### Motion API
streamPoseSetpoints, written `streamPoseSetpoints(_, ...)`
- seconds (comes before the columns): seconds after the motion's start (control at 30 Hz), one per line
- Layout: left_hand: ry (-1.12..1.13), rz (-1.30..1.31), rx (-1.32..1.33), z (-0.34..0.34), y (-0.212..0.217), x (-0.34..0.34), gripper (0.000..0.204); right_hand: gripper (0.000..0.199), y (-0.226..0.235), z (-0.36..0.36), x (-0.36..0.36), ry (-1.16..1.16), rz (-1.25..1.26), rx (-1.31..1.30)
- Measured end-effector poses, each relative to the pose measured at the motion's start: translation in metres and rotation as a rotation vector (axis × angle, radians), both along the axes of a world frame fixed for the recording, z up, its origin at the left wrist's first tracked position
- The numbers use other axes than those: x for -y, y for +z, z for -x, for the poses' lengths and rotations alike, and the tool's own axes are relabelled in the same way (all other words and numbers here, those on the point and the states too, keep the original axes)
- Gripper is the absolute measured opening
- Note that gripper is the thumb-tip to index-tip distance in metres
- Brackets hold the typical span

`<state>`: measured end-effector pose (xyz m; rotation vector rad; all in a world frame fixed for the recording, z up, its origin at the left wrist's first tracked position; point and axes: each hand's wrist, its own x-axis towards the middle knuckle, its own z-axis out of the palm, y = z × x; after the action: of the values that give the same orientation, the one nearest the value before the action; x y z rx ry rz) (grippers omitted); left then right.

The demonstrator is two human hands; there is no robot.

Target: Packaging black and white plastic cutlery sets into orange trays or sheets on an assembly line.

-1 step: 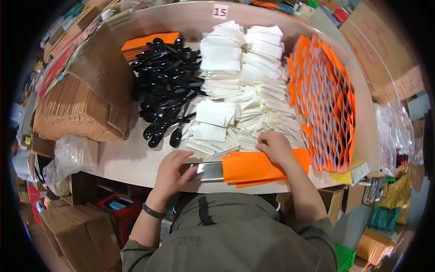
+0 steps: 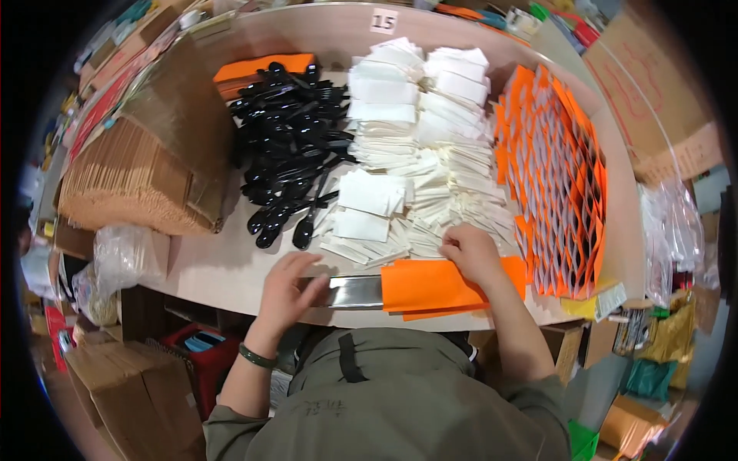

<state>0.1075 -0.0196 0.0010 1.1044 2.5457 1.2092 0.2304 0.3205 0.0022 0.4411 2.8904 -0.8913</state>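
Orange sleeve (image 2: 430, 286) flat on bench (image 2: 223, 265) edge, under right hand (image 2: 470, 253), fingers curled pinching white napkin pile (image 2: 430, 177). Left hand (image 2: 288, 284) open, resting on metal strip (image 2: 354, 292). Black spoons (image 2: 296, 146) beyond left hand. Sleeve looks unfilled; large piles remain.

You had a heap of black plastic spoons (image 2: 292, 146) at the table's centre-left, with stacked brown paper bags (image 2: 138, 180) to their left. Fanned orange envelopes (image 2: 557, 173) stood in rows at your right. A white number card (image 2: 383, 21) sat at the far edge. A red crate (image 2: 201, 349) showed beneath the table (image 2: 219, 265).
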Motion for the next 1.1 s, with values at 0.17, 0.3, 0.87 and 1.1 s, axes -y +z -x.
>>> streamPoseSetpoints(0.17, 0.341, 0.048, 0.005, 0.019, -0.003, 0.02, 0.018, 0.017, 0.016, 0.001, 0.01, -0.073, -0.199, 0.048)
streamPoseSetpoints(0.3, 0.277, -0.057, -0.252, 0.045, -0.003, -0.028, 0.015, 0.016, 0.013, 0.014, 0.013, 0.025, -0.24, 0.007)
streamPoseSetpoints(0.87, 0.292, 0.2, -0.216, 0.051, -0.029, -0.042, 0.015, 0.009, -0.01, 0.128, 0.07, 0.359, -0.514, -0.143)
streamPoseSetpoints(1.1, 0.495, -0.124, 0.097, 0.022, -0.018, 0.002, 0.019, 0.026, 0.043, 0.086, 0.088, 0.192, 0.376, 0.151)
